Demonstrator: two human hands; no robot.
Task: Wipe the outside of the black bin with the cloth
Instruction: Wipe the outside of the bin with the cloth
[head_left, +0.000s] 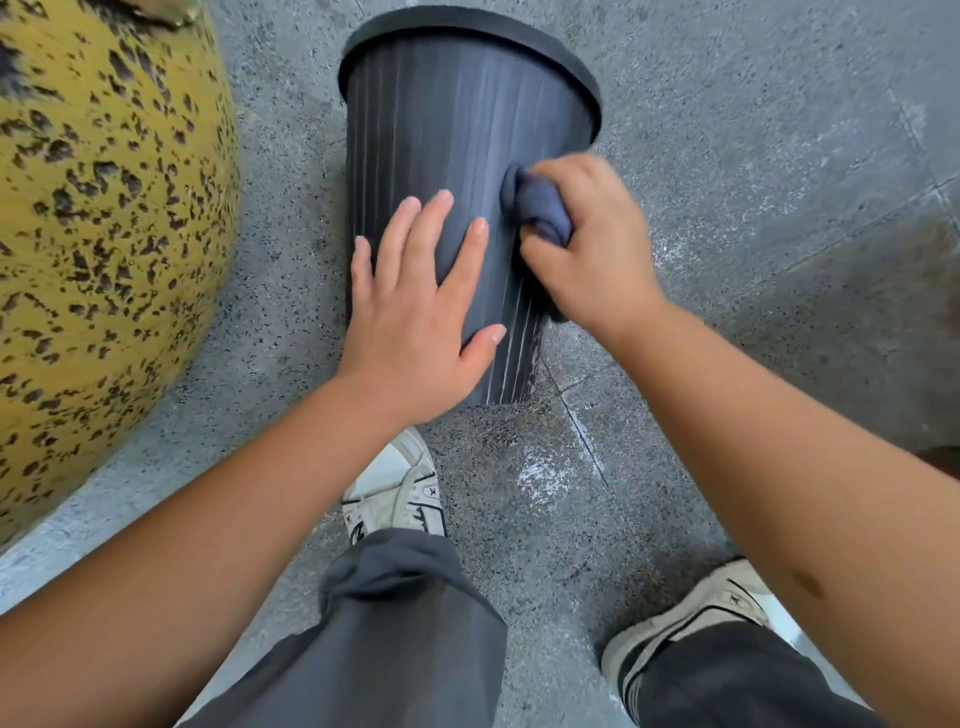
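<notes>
Black and ribbed, the bin (441, 156) lies tipped on the stone floor (753, 130) while the left hand (415, 317) presses flat with fingers spread and the right hand (587, 244) squeezes the bunched cloth (535, 208) against its side, so wiping looks underway with more to do.

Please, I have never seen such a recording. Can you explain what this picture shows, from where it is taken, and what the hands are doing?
There is no machine here. A person wears a camera on the head, looking down at their own arms, legs and white shoes.

On the grey speckled stone floor stands a black ribbed plastic bin, apparently tilted away. The left hand lies flat and open on its side wall. The right hand grips a bunched dark blue-grey cloth and presses it against the wall. Beside it, left, is a large yellow pot with dark spots.
</notes>
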